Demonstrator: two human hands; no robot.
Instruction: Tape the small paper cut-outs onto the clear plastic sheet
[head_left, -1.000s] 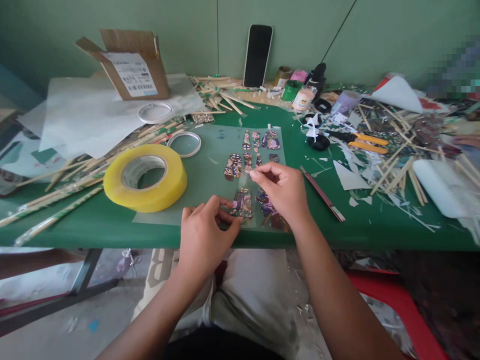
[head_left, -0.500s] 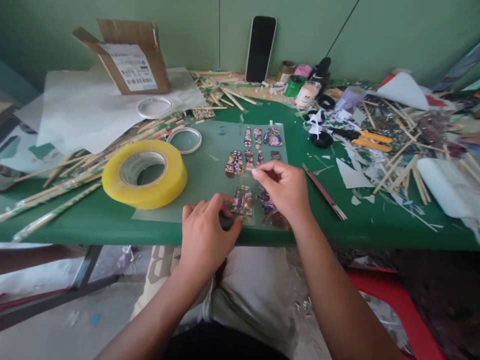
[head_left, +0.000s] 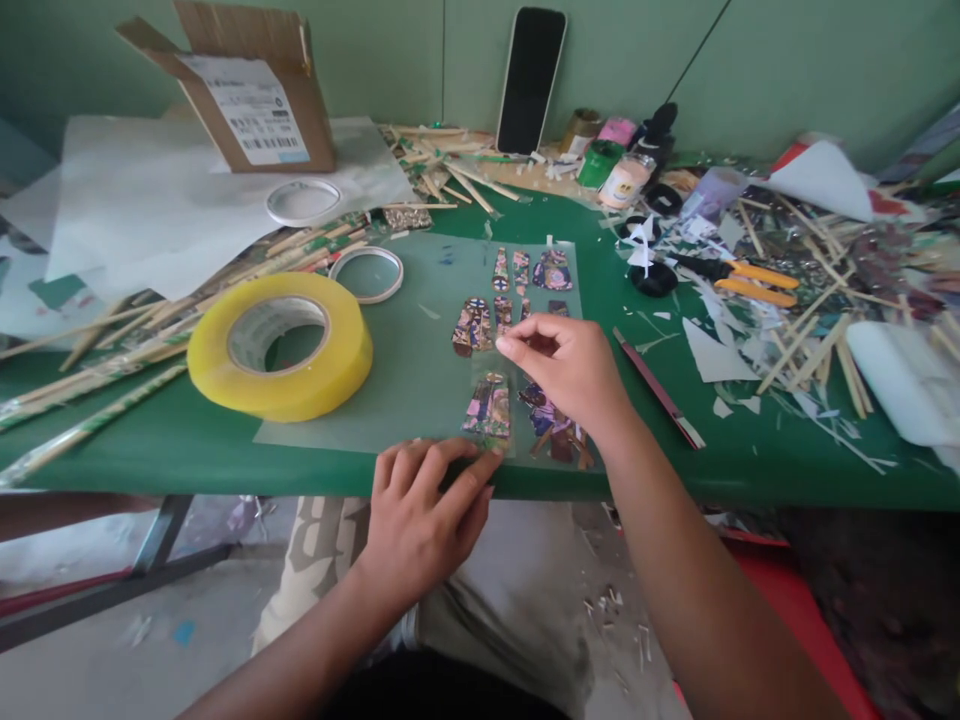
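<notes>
left hand (head_left: 431,505): loosely spread, fingertips at translucent sheet (head_left: 397,365) edge | right hand (head_left: 576,368): pinched above it, contents unclear

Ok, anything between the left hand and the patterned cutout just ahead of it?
Nothing visible. The left hand rests at the front edge of the sheet, just short of the cutout; the tape roll sits well left.

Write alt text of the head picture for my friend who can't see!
A bare right hand, thumb and fingertip pinched, is over small multicoloured patterned cut-outs on a translucent sheet; the bare left hand is at the near edge of the green tabletop. A yellow ring-shaped tape roll sits at left.
</notes>
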